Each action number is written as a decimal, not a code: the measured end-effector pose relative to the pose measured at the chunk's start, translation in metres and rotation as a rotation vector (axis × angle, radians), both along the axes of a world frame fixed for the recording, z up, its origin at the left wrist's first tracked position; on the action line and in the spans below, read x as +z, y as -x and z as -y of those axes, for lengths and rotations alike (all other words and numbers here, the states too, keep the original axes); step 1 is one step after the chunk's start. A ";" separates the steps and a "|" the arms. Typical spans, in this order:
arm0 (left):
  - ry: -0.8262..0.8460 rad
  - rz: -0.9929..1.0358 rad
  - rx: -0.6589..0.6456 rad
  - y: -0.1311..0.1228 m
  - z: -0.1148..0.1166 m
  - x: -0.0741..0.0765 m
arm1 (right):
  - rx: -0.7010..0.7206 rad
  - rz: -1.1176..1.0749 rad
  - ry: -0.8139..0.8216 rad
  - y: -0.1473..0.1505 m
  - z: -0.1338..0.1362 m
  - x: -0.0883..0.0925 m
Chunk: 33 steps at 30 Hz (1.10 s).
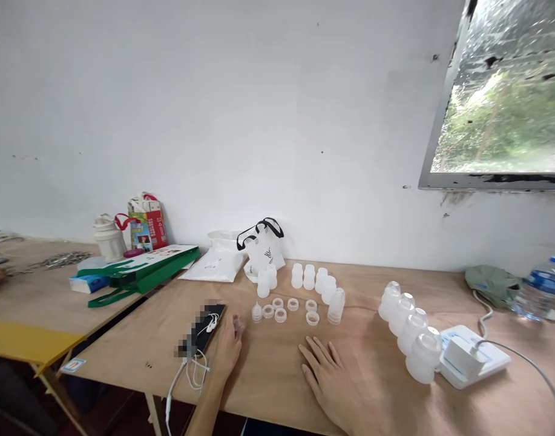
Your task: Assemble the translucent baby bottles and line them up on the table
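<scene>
Two bare hands rested at a brown-covered table (268,381). The right hand (329,378) lay palm down, fingers loosely spread, gripping nothing. The left hand (230,348) was partly curled; a pale blur showed at its fingertips, and whether it held something could not be told.

Just beyond and between the hands lay loose milky rings (281,321). A small stack of teat-shaped pieces (256,313) stood at their left end, near the left hand, and a stack of clear domes (336,307) stood ahead of the right hand. Farther from both hands, pale bottle bodies (297,276) stood upright in an arc. The parts seemed sorted by kind — perhaps so that each sort was easy to reach. Well to the right of the right hand, four dome-topped bottles (423,357) formed a slanting row, probably placed apart from the loose parts on purpose. Just left of the left hand lay a dark device (219,310), partly pixelated, with white earphones (211,324) on it, likely there to be out of the way.

Far beyond the left hand, a white bag (258,257) bore a black angular mark; its small lettering was unreadable — as was the blue label on a water bottle (534,303) far to the right of the right hand.
</scene>
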State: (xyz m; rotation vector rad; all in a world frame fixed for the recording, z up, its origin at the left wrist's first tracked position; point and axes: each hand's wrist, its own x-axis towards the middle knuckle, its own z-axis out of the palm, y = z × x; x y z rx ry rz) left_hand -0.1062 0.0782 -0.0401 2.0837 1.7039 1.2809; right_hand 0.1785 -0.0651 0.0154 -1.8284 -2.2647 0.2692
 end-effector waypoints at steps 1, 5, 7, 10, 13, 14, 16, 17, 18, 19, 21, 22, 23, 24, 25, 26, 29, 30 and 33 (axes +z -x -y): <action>0.018 0.019 -0.026 -0.003 0.003 0.003 | -0.002 0.003 -0.001 0.000 0.000 -0.001; 0.103 0.085 -0.234 -0.023 0.018 0.015 | 0.004 0.024 0.004 0.000 -0.002 -0.004; 0.131 0.063 -0.341 -0.034 0.024 0.018 | 0.010 0.046 0.007 0.000 -0.002 -0.006; 0.150 0.033 -0.443 -0.043 0.031 0.015 | 0.010 0.077 0.011 -0.001 -0.002 -0.006; 0.141 0.018 -0.506 -0.045 0.033 0.009 | 0.005 0.104 0.024 -0.001 -0.002 -0.005; 0.133 0.014 -0.526 -0.045 0.033 0.007 | 0.008 0.112 0.023 -0.002 -0.002 -0.005; 0.119 0.010 -0.556 -0.045 0.032 0.005 | 0.019 0.120 0.008 -0.002 -0.002 -0.008; 0.113 0.013 -0.559 -0.044 0.031 0.005 | 0.023 0.119 -0.005 -0.003 -0.003 -0.009; 0.109 0.020 -0.554 -0.044 0.031 0.006 | 0.023 0.114 -0.023 -0.004 -0.003 -0.012; 0.108 0.030 -0.545 -0.045 0.031 0.007 | 0.018 0.106 -0.040 -0.004 -0.004 -0.014; 0.114 0.056 -0.518 -0.045 0.032 0.010 | 0.008 0.088 -0.067 -0.006 -0.005 -0.018; 0.123 0.065 -0.503 -0.045 0.033 0.012 | 0.005 0.082 -0.072 -0.006 -0.005 -0.020; 0.139 0.069 -0.489 -0.046 0.035 0.014 | 0.004 0.079 -0.070 -0.006 -0.005 -0.020; 0.160 0.069 -0.477 -0.046 0.036 0.016 | 0.007 0.079 -0.063 -0.006 -0.005 -0.020; 0.183 0.069 -0.463 -0.047 0.038 0.017 | 0.011 0.082 -0.052 -0.006 -0.005 -0.020; 0.204 0.071 -0.450 -0.047 0.039 0.019 | 0.014 0.086 -0.040 -0.005 -0.005 -0.019; 0.221 0.105 -0.425 -0.049 0.041 0.022 | 0.021 0.091 -0.020 -0.005 -0.005 -0.016; 0.212 0.116 -0.421 -0.049 0.041 0.023 | 0.021 0.088 -0.025 -0.006 -0.005 -0.015; 0.183 0.137 -0.398 -0.049 0.040 0.025 | 0.022 0.079 -0.069 -0.006 -0.002 -0.015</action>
